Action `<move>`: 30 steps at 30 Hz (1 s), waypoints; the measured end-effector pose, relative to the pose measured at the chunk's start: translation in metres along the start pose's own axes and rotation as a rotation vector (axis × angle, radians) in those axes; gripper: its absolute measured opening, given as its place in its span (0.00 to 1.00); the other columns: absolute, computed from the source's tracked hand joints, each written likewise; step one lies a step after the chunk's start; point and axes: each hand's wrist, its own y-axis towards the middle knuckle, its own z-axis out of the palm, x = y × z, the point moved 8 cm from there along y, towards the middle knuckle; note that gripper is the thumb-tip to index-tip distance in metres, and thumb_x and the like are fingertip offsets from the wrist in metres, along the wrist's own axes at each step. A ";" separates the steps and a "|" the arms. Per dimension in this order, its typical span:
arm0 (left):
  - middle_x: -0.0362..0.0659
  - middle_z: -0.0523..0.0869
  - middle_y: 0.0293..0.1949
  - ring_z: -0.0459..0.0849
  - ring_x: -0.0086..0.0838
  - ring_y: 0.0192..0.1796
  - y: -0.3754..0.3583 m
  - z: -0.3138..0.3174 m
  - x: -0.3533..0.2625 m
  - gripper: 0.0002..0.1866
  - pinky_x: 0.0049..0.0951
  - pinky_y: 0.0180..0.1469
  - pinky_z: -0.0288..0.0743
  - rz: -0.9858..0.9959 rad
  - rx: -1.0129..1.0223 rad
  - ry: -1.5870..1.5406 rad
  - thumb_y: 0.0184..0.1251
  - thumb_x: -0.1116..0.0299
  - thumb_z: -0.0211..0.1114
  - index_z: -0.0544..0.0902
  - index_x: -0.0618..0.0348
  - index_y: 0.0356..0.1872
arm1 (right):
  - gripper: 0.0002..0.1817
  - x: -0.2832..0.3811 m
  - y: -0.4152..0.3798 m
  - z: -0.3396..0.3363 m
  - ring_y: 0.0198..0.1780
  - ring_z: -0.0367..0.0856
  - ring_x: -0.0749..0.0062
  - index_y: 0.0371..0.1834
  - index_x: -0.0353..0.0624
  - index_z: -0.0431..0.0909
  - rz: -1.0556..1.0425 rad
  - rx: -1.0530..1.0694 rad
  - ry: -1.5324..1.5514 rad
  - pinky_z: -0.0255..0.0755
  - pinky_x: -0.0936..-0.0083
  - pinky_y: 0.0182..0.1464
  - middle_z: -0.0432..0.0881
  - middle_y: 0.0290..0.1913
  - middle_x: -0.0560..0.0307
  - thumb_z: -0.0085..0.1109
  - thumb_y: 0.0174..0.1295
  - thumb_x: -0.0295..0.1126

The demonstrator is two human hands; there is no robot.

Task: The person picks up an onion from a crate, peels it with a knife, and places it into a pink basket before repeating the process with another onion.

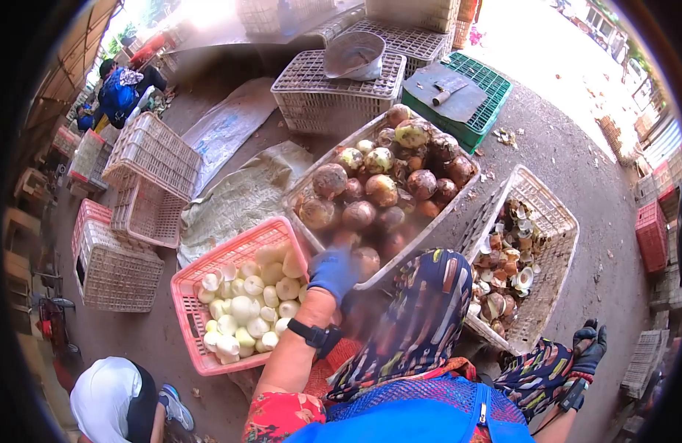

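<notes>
My left hand (333, 275), in a blue glove, is over the near left edge of the crate of unpeeled bulbs (381, 190), beside the pink basket of pale peeled bulbs (180, 295). Its fingers are blurred and partly hidden, so a hold cannot be made out. On the far right, beside my patterned trouser leg (534, 376), my right hand (590, 350) wears a dark glove, with its fingers apart and nothing visible in them. A pale crate (561, 258) of peelings stands between the bulb crate and that hand.
A green crate (496, 81) bears a board with a cleaver (450, 90). A metal scoop (354, 55) sits on an upturned crate (333, 103). Stacked crates (119, 266) stand left. One person in white (108, 402) is lower left; another in blue (119, 96) is farther back.
</notes>
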 end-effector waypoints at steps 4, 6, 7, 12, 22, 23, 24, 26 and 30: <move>0.66 0.70 0.67 0.70 0.59 0.69 0.084 -0.044 0.009 0.48 0.47 0.71 0.66 -0.009 -0.354 0.002 0.55 0.44 0.72 0.64 0.59 0.73 | 0.18 -0.014 -0.020 0.022 0.29 0.80 0.76 0.50 0.36 0.82 0.025 0.076 -0.007 0.77 0.77 0.34 0.87 0.45 0.46 0.59 0.72 0.42; 0.66 0.66 0.69 0.67 0.60 0.71 0.135 -0.054 0.024 0.57 0.46 0.74 0.62 0.034 -0.447 -0.061 0.50 0.44 0.77 0.58 0.58 0.77 | 0.18 -0.015 -0.024 0.024 0.30 0.82 0.76 0.49 0.37 0.84 0.047 0.077 -0.038 0.77 0.77 0.34 0.88 0.44 0.45 0.58 0.72 0.43; 0.66 0.65 0.70 0.67 0.60 0.71 0.151 -0.061 0.021 0.59 0.46 0.74 0.63 -0.043 -0.361 -0.057 0.46 0.45 0.79 0.58 0.58 0.77 | 0.18 -0.018 -0.029 0.028 0.30 0.82 0.76 0.49 0.38 0.84 0.053 0.068 -0.050 0.77 0.77 0.34 0.88 0.44 0.45 0.58 0.72 0.43; 0.64 0.76 0.62 0.77 0.55 0.63 0.200 -0.049 0.031 0.54 0.46 0.65 0.74 -0.136 -0.324 0.005 0.35 0.52 0.85 0.69 0.56 0.68 | 0.20 -0.024 -0.043 0.035 0.27 0.82 0.76 0.49 0.40 0.85 0.025 -0.073 -0.051 0.78 0.77 0.30 0.89 0.42 0.46 0.58 0.72 0.47; 0.59 0.73 0.67 0.76 0.57 0.65 0.121 -0.070 -0.099 0.46 0.66 0.65 0.72 0.217 0.557 -1.983 0.64 0.38 0.64 0.65 0.63 0.72 | 0.16 -0.087 -0.040 0.129 0.20 0.72 0.82 0.39 0.50 0.77 -0.063 -0.091 -0.710 0.69 0.83 0.20 0.79 0.29 0.62 0.53 0.74 0.50; 0.60 0.70 0.70 0.72 0.58 0.69 0.104 -0.074 -0.131 0.46 0.66 0.67 0.70 0.268 0.627 -1.988 0.66 0.38 0.62 0.62 0.65 0.74 | 0.18 -0.102 -0.037 0.145 0.21 0.73 0.80 0.40 0.49 0.76 -0.075 -0.035 -0.773 0.72 0.80 0.24 0.79 0.30 0.61 0.49 0.75 0.52; 0.60 0.69 0.70 0.70 0.59 0.70 0.087 -0.077 -0.167 0.47 0.65 0.68 0.69 0.313 0.718 -1.988 0.67 0.38 0.60 0.60 0.65 0.74 | 0.20 -0.121 -0.040 0.173 0.23 0.75 0.78 0.41 0.48 0.76 -0.056 0.126 -0.870 0.74 0.78 0.27 0.79 0.30 0.59 0.46 0.77 0.53; 0.58 0.70 0.70 0.71 0.56 0.70 0.073 -0.064 -0.209 0.45 0.65 0.68 0.69 0.519 0.485 -1.339 0.66 0.38 0.59 0.62 0.63 0.74 | 0.20 -0.152 -0.048 0.214 0.25 0.77 0.78 0.44 0.45 0.76 0.040 0.316 -0.855 0.75 0.79 0.28 0.80 0.32 0.59 0.43 0.79 0.49; 0.55 0.74 0.67 0.76 0.53 0.67 0.046 -0.020 -0.307 0.44 0.63 0.65 0.73 0.661 0.544 -1.172 0.65 0.35 0.57 0.65 0.59 0.73 | 0.17 -0.168 -0.067 0.265 0.24 0.73 0.83 0.48 0.43 0.79 0.112 0.450 -0.895 0.68 0.83 0.25 0.78 0.29 0.64 0.49 0.78 0.45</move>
